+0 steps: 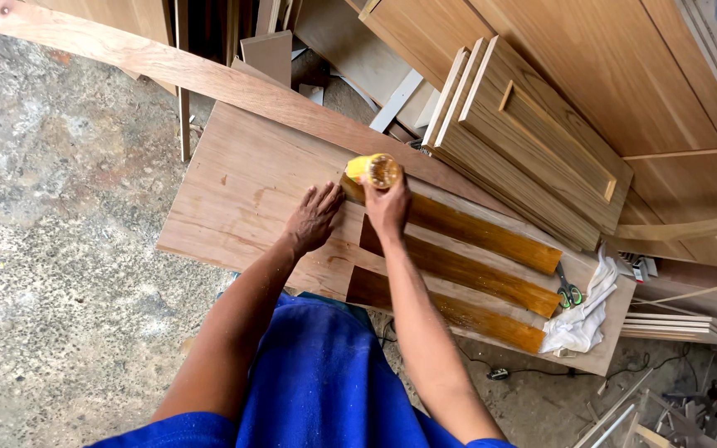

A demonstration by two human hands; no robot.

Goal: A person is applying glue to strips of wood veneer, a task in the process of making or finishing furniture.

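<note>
Your left hand (313,217) lies flat, fingers spread, on the bare plywood surface (234,187), pressing down just left of the near ends of the stained strips and holding nothing. Just to its right, your right hand (387,207) is closed around a yellow-handled brush (373,169), whose bristle head sits at the left end of the top stained strip (475,231). That strip's long axis runs away from the brush toward the right and slightly toward you, so the unbrushed run lies to the right of your right hand, which is the nearer one. Two more stained strips, the middle strip (466,270) and the lowest strip (458,314), lie parallel below it. Farther right, green-handled scissors (568,292) rest beside a white rag (587,319) at the strips' far ends. Unfinished panel doors (533,141) lean stacked behind.
</note>
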